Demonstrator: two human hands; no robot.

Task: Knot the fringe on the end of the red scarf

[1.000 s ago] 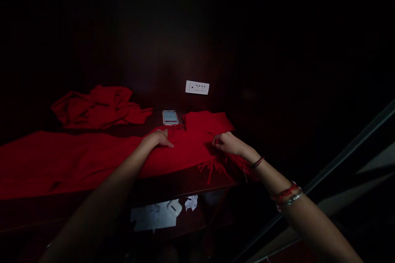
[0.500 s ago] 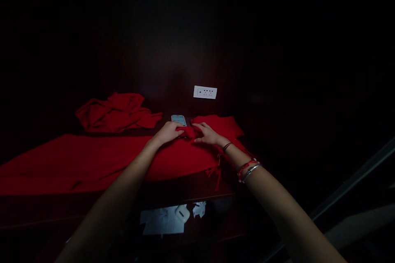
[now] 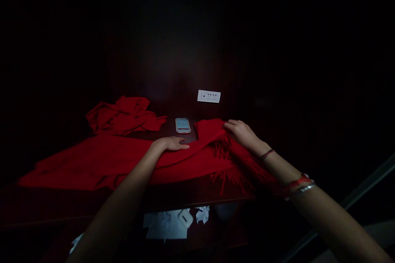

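A long red scarf (image 3: 108, 158) with fringe lies spread along the dark tabletop. My left hand (image 3: 171, 144) rests on its far edge, fingers stretched out and thumb apart. Farther right, my right hand (image 3: 243, 133) pinches the scarf's fringed end and lifts that edge off the table; its fingertips are partly hidden by the cloth. Behind the lifted edge, a folded red cloth (image 3: 210, 126) shows in part. A phone (image 3: 183, 125) with a lit screen lies just beyond my left hand.
A crumpled red cloth (image 3: 123, 116) lies at the back left. The wall carries a white socket plate (image 3: 209, 96). Below the table's front edge are paper sheets (image 3: 165, 228), a small white case (image 3: 185, 218) and crumpled paper (image 3: 203, 214). The surroundings are very dark.
My right hand has moved right, drawing the scarf's edge and fringe out with it. My left hand has loosened its hold and settled lower on the cloth. The phone now shows fully.
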